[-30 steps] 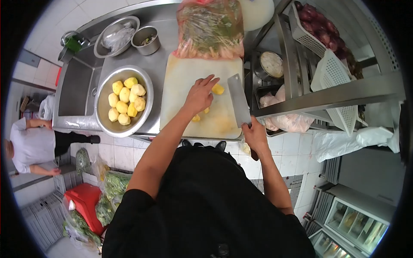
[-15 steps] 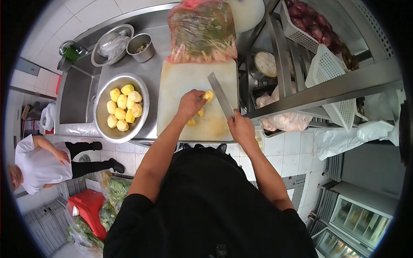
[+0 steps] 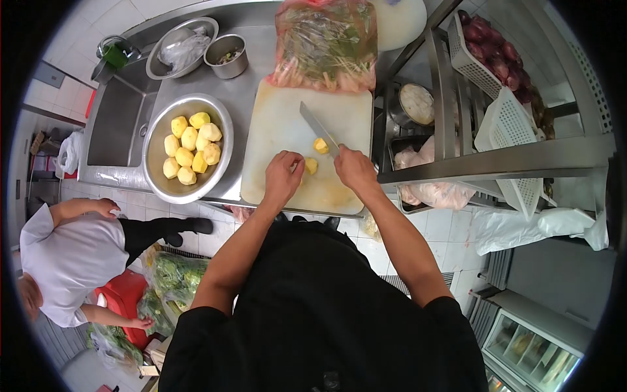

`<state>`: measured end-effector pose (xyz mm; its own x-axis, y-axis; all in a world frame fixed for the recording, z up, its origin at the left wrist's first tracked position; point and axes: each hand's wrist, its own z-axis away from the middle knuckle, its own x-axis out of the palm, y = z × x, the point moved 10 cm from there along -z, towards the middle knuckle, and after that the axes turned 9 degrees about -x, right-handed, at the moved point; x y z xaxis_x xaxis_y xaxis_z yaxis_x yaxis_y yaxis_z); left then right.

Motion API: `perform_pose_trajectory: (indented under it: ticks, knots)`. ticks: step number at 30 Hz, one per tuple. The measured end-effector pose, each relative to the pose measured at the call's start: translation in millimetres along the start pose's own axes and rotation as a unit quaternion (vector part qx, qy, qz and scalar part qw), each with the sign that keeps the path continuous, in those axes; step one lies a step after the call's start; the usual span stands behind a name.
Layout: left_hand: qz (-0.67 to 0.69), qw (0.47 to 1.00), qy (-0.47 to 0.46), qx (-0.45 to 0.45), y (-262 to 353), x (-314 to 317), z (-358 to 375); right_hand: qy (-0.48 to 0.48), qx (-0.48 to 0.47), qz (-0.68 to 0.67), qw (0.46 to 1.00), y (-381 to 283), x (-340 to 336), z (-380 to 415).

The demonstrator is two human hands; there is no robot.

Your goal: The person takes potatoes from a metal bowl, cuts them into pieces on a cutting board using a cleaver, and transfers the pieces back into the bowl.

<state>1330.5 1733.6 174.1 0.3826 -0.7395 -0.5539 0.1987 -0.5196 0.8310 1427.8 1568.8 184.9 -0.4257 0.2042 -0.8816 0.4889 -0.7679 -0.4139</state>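
My right hand (image 3: 354,167) is closed around the handle of a kitchen knife (image 3: 317,124). Its long blade slants up and left over the white cutting board (image 3: 274,121). Right beside the blade's edge sits a peeled yellow potato piece (image 3: 321,145). Another potato piece (image 3: 311,165) lies between my two hands. On the board's left part rests my left hand (image 3: 283,176), fingers curled together and apart from the knife. Whatever may be under or inside those fingers is hidden.
Left of the board stands a steel bowl (image 3: 225,157) of peeled potatoes. A bag of leafy greens (image 3: 326,46) covers the board's far end. A metal shelf rail (image 3: 483,168) runs close on the right, and a person in a white shirt (image 3: 75,264) stands at left.
My left hand has let go of the potato piece by the knife and drawn back left. The blade has swung left across the board. The other person has shifted, arms farther apart.
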Motion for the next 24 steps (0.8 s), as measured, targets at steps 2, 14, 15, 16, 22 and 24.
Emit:
perform_pose_trajectory:
  ticks: [2,14,15,16,22,24]
  knots:
    - [0.006,1.0,0.009,-0.005,-3,-5,0,-0.007,0.003,-0.006,1.0,8,5,-7]
    - [-0.133,0.984,-0.015,0.119,53,40,-42,0.122,0.098,-0.252,0.955,87,5,66]
    - [-0.208,0.965,-0.088,0.133,55,67,-48,0.124,0.114,-0.259,0.951,95,12,74]
    - [-0.282,0.935,-0.16,0.144,48,92,-53,0.128,0.114,-0.262,0.95,89,6,84]
    - [-0.138,0.97,-0.195,0.044,1,72,-95,0.166,0.175,-0.374,0.896,115,38,139]
    - [0.012,0.981,-0.181,-0.07,-19,31,-95,0.158,0.188,-0.426,0.87,120,44,154]
